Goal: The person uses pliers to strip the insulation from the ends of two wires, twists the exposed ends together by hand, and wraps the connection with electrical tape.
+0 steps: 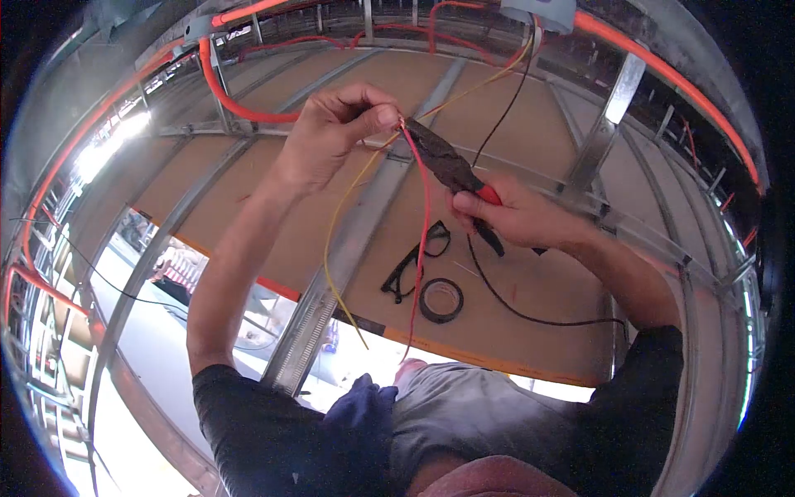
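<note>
My left hand [344, 128] pinches the red wire [426, 199] near its bared copper end. My right hand [515, 214] is closed around the handles of a pair of pliers [443, 157], which have red and black grips. The plier jaws point up and left, right at the wire end by my left fingertips. From there the red wire hangs down in a curve. A yellow wire [331, 240] passes close by my left hand and dangles lower left. Behind the pliers, a black wire [505, 116] runs down from a grey round box [542, 12].
Black-framed glasses [414, 263] and a black tape roll [440, 300] lie on the brown board [513, 298]. Metal framing channels [364, 215] cross the boards. Orange conduit [679, 79] runs along the top and sides. Bright openings show at lower left.
</note>
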The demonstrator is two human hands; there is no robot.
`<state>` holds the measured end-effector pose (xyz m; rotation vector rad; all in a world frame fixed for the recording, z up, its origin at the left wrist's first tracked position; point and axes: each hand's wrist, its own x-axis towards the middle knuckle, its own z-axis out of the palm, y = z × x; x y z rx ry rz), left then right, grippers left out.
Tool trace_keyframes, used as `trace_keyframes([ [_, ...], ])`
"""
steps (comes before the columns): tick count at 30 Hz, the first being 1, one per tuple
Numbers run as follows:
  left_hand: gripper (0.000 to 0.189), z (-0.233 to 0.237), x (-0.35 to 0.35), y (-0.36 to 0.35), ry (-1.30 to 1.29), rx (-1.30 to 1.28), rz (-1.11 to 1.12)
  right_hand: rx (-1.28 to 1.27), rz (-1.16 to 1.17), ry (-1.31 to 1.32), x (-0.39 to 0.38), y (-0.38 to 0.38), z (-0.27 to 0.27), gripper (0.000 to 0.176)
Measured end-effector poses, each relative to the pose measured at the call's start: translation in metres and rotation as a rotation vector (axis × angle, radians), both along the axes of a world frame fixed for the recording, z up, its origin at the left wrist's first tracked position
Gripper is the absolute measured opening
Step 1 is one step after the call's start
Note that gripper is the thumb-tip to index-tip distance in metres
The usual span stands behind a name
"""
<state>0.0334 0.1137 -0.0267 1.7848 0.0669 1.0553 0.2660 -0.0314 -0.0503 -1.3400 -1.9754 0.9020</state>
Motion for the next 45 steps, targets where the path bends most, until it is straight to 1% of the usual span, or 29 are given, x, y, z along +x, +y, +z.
trace_keyframes([
  [1,0.015,0.0,-0.002,0.004,0.043,0.044,0.024,0.004,0.01,0.017,0.0,0.002,0.001,0.028],
  [3,0.014,0.004,-0.007,0.003,0.112,0.094,0.065,0.0,-0.084,-0.132,0.0,0.006,0.006,0.028],
  [4,0.014,0.004,-0.009,-0.004,0.101,0.09,0.086,0.003,-0.07,-0.108,0.002,0.01,0.006,0.028],
  [6,0.013,0.008,-0.013,-0.006,0.119,0.086,0.118,0.229,-0.047,-0.306,0.007,0.016,0.003,0.031],
  [8,0.014,0.009,-0.022,-0.005,0.214,0.406,0.161,0.192,-0.013,-0.284,0.004,0.007,0.016,0.033],
  [9,0.014,0.009,-0.024,-0.007,0.243,0.397,0.168,0.162,0.013,-0.294,0.004,0.003,0.022,0.036],
  [10,0.014,0.008,-0.027,-0.01,0.27,0.344,0.098,0.157,0.022,-0.271,0.005,0.001,0.023,0.036],
  [12,0.013,0.008,-0.025,-0.015,0.32,0.282,0.026,0.238,0.054,-0.384,0.019,-0.001,0.021,0.025],
  [14,0.01,0.007,-0.018,-0.027,0.397,0.399,0.102,0.188,0.022,-0.414,0.027,-0.013,0.028,0.024],
  [16,0.008,0.014,-0.013,-0.03,0.422,0.368,0.066,0.13,-0.025,-0.474,0.039,-0.026,0.031,0.024],
  [18,0.007,0.02,-0.001,-0.033,0.434,0.33,0.022,0.042,-0.237,-0.479,0.048,-0.044,0.032,0.022],
  [19,0.008,0.025,0.006,-0.035,0.421,0.404,0.025,0.03,-0.253,-0.488,0.048,-0.054,0.04,0.022],
  [21,0.008,0.034,0.017,-0.039,0.39,0.477,0.011,-0.182,-0.329,-0.245,0.04,-0.075,0.055,0.026],
  [22,0.007,0.039,0.028,-0.043,0.348,0.508,0.047,-0.186,-0.356,-0.256,0.038,-0.086,0.052,0.026],
  [24,0.007,0.056,0.047,-0.053,0.278,0.544,0.057,-0.08,-0.533,-0.084,0.032,-0.107,0.039,0.027],
  [25,0.009,0.068,0.057,-0.058,0.344,0.576,0.088,-0.069,-0.568,-0.1,0.029,-0.115,0.034,0.027],
  [26,0.011,0.075,0.068,-0.06,0.407,0.609,0.115,-0.029,-0.621,0.075,0.026,-0.123,0.028,0.028],
  [27,0.011,0.079,0.082,-0.061,0.374,0.627,0.083,0.023,-0.672,0.25,0.026,-0.132,0.026,0.03],
  [28,0.012,0.082,0.097,-0.061,0.318,0.734,0.109,0.048,-0.714,0.234,0.028,-0.14,0.029,0.03],
  [29,0.014,0.086,0.112,-0.062,0.259,0.838,0.135,0.087,-0.757,0.21,0.031,-0.148,0.033,0.03],
  [30,0.014,0.09,0.126,-0.065,0.224,0.849,0.1,0.122,-0.8,0.184,0.033,-0.157,0.036,0.03],
  [34,0.021,0.105,0.182,-0.074,0.072,0.777,0.004,0.231,-0.908,0.07,0.056,-0.186,0.035,0.028],
  [36,0.022,0.108,0.207,-0.075,-0.003,0.67,0.001,0.334,-0.97,-0.158,0.072,-0.192,0.026,0.024],
  [37,0.024,0.113,0.214,-0.083,0.026,0.607,-0.015,0.343,-0.992,-0.19,0.082,-0.193,0.021,0.024],
  [39,0.025,0.118,0.228,-0.098,-0.03,0.599,-0.033,0.628,-1.129,-0.463,0.101,-0.185,0.013,0.02],
  [40,0.026,0.118,0.234,-0.105,-0.036,0.592,-0.045,0.633,-1.14,-0.472,0.11,-0.18,0.013,0.02],
  [42,0.028,0.123,0.241,-0.118,-0.078,0.624,-0.045,0.819,-1.206,-0.592,0.132,-0.167,0.021,0.018],
  [43,0.028,0.125,0.24,-0.126,-0.068,0.592,-0.036,0.824,-1.221,-0.597,0.143,-0.161,0.024,0.018],
  [45,0.027,0.128,0.243,-0.135,-0.064,0.565,-0.035,1.031,-1.316,-0.685,0.16,-0.152,0.033,0.023],
])
